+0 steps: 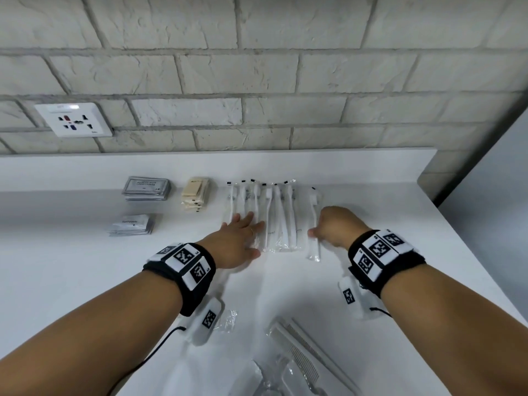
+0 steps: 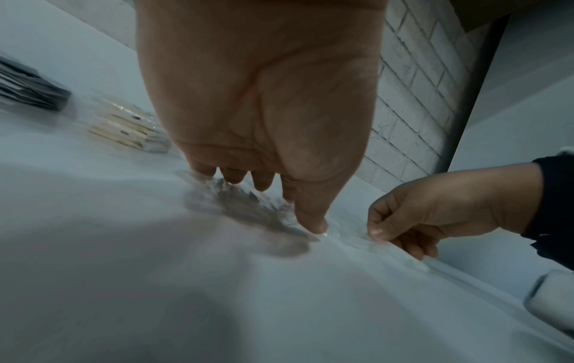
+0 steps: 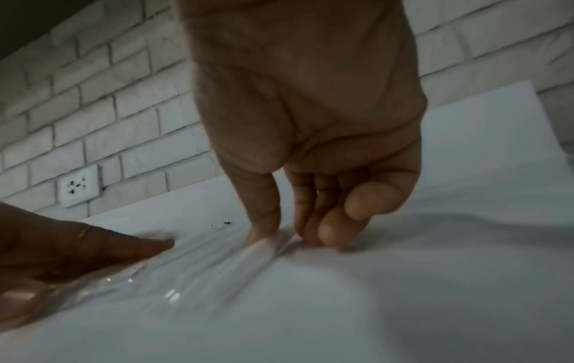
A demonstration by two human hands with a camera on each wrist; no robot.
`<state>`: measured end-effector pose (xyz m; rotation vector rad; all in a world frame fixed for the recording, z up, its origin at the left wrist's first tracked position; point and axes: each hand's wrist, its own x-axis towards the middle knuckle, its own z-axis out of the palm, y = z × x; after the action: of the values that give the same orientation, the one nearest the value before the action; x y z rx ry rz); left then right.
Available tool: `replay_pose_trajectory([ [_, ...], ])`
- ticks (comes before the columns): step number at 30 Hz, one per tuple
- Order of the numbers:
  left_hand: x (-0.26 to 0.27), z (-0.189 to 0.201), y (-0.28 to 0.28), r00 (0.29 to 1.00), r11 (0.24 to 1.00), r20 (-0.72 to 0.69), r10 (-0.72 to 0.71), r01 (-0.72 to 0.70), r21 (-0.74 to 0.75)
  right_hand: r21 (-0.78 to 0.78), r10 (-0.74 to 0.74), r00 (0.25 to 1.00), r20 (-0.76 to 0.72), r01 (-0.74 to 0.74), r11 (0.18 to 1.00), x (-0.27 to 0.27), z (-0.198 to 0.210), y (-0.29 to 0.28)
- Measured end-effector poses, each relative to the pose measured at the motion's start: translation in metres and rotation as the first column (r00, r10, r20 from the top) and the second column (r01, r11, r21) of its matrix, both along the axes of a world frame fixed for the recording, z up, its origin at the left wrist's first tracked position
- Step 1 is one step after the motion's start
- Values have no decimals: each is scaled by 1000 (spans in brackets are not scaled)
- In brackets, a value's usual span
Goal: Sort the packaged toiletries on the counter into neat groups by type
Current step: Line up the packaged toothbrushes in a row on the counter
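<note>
Between the hands, on the counter (image 1: pixel 371 195): row of wrapped toothbrushes (image 1: pixel 274 218). Left hand (image 1: pixel 243 238) flat, fingers straight, pressing the row's left packets. Right hand (image 1: pixel 333 225) curled, pinching the stray rightmost toothbrush packet (image 1: pixel 314 224). Best slid leftward flush against the row, ends aligned, left palm steadying against slippery film. Combs (image 1: pixel 300 352) near the wrists, unsorted.

Pale brick wall (image 1: pixel 257 67) with socket (image 1: pixel 73 119) behind white counter (image 1: pixel 371 178).

white counter (image 1: pixel 371 281), cream soap packets (image 1: pixel 195 195), grey sachets (image 1: pixel 146 187)
</note>
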<state>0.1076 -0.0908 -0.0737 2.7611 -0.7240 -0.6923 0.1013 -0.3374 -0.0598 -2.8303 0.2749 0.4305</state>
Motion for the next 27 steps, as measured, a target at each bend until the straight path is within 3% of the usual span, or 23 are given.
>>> replay_pose_trajectory([
  [3, 0, 0, 1, 1000, 1000, 0, -2, 2, -9, 162, -90, 986, 139, 67, 984, 7, 1, 1],
  [6, 0, 1, 2, 998, 1000, 58, -6, 6, -8, 120, -56, 967, 250, 26, 992, 7, 4, 2],
  [13, 2, 0, 1, 997, 997, 3, 71, -71, 17, -24, 215, 976, 47, -214, 977, -2, -6, 18],
  [17, 1, 1, -5, 996, 996, -1, 85, -85, -10, -49, 224, 973, 49, -221, 974, -2, -2, 20],
  [20, 0, 1, -7, 998, 998, 2, 68, -68, -10, 46, 230, 968, 102, -235, 971, -6, 0, 23],
  [27, 4, -2, -11, 1000, 999, 6, 28, -28, 17, -10, 350, 937, 2, -350, 937, -8, -3, 34],
])
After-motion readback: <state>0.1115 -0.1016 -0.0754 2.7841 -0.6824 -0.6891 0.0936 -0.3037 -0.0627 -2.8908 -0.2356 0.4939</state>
